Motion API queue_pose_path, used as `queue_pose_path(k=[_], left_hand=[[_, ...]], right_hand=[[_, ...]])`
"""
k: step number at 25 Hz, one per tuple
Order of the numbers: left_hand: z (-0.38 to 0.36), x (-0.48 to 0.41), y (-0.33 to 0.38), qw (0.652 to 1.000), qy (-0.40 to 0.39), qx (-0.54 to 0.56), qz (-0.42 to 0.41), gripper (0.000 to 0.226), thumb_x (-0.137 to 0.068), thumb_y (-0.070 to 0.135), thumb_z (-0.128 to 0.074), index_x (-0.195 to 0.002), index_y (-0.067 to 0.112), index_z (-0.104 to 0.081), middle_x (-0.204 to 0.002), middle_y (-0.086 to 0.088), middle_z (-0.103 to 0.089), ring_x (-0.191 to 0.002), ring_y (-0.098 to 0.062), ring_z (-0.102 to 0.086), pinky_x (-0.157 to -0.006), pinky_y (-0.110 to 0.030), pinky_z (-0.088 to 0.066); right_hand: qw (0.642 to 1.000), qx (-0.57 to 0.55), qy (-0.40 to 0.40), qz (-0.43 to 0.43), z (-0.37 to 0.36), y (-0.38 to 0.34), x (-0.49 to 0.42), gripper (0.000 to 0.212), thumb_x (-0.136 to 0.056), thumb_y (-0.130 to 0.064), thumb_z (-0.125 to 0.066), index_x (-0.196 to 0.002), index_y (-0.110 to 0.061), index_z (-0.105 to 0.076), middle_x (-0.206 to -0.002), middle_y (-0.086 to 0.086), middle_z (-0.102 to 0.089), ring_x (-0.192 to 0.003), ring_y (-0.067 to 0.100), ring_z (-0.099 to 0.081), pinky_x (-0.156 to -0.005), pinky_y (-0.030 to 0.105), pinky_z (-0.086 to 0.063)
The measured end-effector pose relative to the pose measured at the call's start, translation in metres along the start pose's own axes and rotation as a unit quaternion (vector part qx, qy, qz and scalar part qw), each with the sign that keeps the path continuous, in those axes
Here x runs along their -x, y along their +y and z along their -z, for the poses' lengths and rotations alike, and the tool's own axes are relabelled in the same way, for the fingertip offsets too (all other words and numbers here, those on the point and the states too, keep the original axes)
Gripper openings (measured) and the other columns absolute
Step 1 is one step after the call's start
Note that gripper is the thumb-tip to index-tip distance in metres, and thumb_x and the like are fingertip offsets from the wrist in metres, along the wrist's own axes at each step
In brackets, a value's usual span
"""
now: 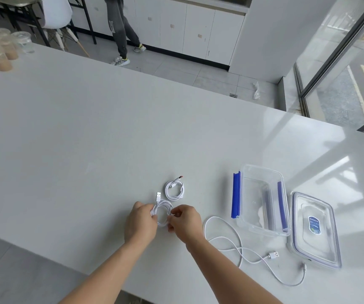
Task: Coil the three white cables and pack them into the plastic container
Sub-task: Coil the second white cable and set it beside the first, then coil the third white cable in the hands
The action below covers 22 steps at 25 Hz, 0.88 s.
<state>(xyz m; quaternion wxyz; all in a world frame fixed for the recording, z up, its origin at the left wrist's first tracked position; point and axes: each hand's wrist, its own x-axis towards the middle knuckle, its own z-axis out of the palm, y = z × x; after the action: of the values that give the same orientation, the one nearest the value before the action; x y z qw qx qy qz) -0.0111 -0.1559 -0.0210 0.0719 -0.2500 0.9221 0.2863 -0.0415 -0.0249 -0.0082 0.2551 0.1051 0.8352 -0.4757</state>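
One cable is done: the first coil lies flat on the table, just beyond the hands, with its plug ends poking out at the top.

The second coil is held between both hands, low over the table. Its left side is gripped by the left hand, fingers curled round the loops. Its right side is pinched by the right hand, fingertips closed on the strands, apparently where the tail is to be tucked. A USB plug sticks up free from the top of this coil. Whether the other end is secured cannot be told, as it is hidden by the fingers.

The loose cable is sprawled to the right of the right forearm in open bends, untouched, both plugs lying near the lid. The container stands open beyond it, blue clips swung out, with the lid laid flat beside it. No cable is seen inside, and a pale patch on its bottom cannot be made out.

Progress is judged as follows: one cable coiled, one nearly coiled, one not begun, nothing packed. The third coiling and all three placements into the container are left to be done.
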Motion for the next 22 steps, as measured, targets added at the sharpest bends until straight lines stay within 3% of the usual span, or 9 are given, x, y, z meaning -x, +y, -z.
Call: queue_pose_path(k=[3,6,8,10,16,20,22], left_hand=[[-0.003,0.000,0.000,1.000,0.005,0.001,-0.004,0.010,-0.086,0.017,-0.058,-0.089,0.017,-0.068,-0.096,-0.008,-0.057,-0.076,-0.033,-0.061,-0.067,-0.034,-0.047],[0.000,0.003,-0.001,1.000,0.023,0.012,-0.002,0.027,-0.088,0.018,-0.061,-0.114,0.019,-0.068,-0.111,-0.011,-0.061,-0.094,-0.036,-0.066,-0.077,-0.038,-0.052],[0.004,0.006,-0.002,0.999,0.046,-0.006,-0.009,0.035,-0.088,0.020,-0.063,-0.123,0.019,-0.065,-0.117,-0.011,-0.060,-0.098,-0.035,-0.066,-0.079,-0.039,-0.052],[0.008,0.012,0.003,0.998,0.063,-0.013,-0.027,0.034,-0.087,0.020,-0.063,-0.122,0.019,-0.065,-0.116,-0.009,-0.059,-0.096,-0.033,-0.066,-0.076,-0.038,-0.052],[-0.010,0.045,0.045,0.990,0.020,0.043,-0.132,0.022,-0.085,0.015,-0.067,-0.106,0.021,-0.072,-0.110,0.000,-0.064,-0.094,-0.024,-0.067,-0.077,-0.035,-0.053],[-0.039,0.068,0.076,0.978,-0.032,0.045,-0.202,0.022,-0.084,0.014,-0.068,-0.104,0.022,-0.073,-0.102,0.002,-0.065,-0.091,-0.020,-0.067,-0.078,-0.034,-0.054],[-0.052,0.078,0.092,0.973,-0.051,0.046,-0.221,0.023,-0.085,0.015,-0.067,-0.106,0.022,-0.072,-0.102,0.002,-0.065,-0.093,-0.018,-0.067,-0.080,-0.033,-0.053]], right_hand=[[1.000,0.025,-0.006,0.013,0.002,-0.002,0.004,0.008,-0.081,-0.012,-0.058,-0.082,-0.011,-0.066,-0.075,0.012,-0.077,-0.072,0.032,-0.074,-0.058,0.034,-0.055],[1.000,0.002,-0.011,0.006,0.012,0.003,0.008,0.017,-0.083,-0.021,-0.062,-0.100,-0.019,-0.066,-0.078,0.003,-0.076,-0.062,0.017,-0.071,-0.055,0.027,-0.054],[0.999,-0.030,-0.011,0.011,0.021,0.007,0.011,0.021,-0.082,-0.020,-0.064,-0.102,-0.018,-0.069,-0.078,-0.001,-0.073,-0.059,0.013,-0.067,-0.062,0.032,-0.061],[0.997,-0.069,0.006,0.024,0.037,0.012,0.022,0.018,-0.082,-0.017,-0.064,-0.099,-0.016,-0.071,-0.078,0.000,-0.072,-0.061,0.013,-0.067,-0.070,0.038,-0.063],[0.987,-0.110,0.116,0.028,0.115,0.067,0.079,0.014,-0.084,-0.009,-0.064,-0.088,-0.019,-0.073,-0.074,0.004,-0.075,-0.060,0.012,-0.068,-0.057,0.029,-0.058],[0.967,-0.096,0.232,-0.046,0.164,0.128,0.103,0.012,-0.087,-0.013,-0.064,-0.082,-0.021,-0.072,-0.069,0.001,-0.073,-0.052,0.011,-0.063,-0.051,0.030,-0.055],[0.943,-0.102,0.301,-0.101,0.182,0.157,0.108,0.009,-0.087,-0.020,-0.064,-0.082,-0.023,-0.070,-0.067,0.000,-0.072,-0.055,0.016,-0.065,-0.056,0.038,-0.059]])
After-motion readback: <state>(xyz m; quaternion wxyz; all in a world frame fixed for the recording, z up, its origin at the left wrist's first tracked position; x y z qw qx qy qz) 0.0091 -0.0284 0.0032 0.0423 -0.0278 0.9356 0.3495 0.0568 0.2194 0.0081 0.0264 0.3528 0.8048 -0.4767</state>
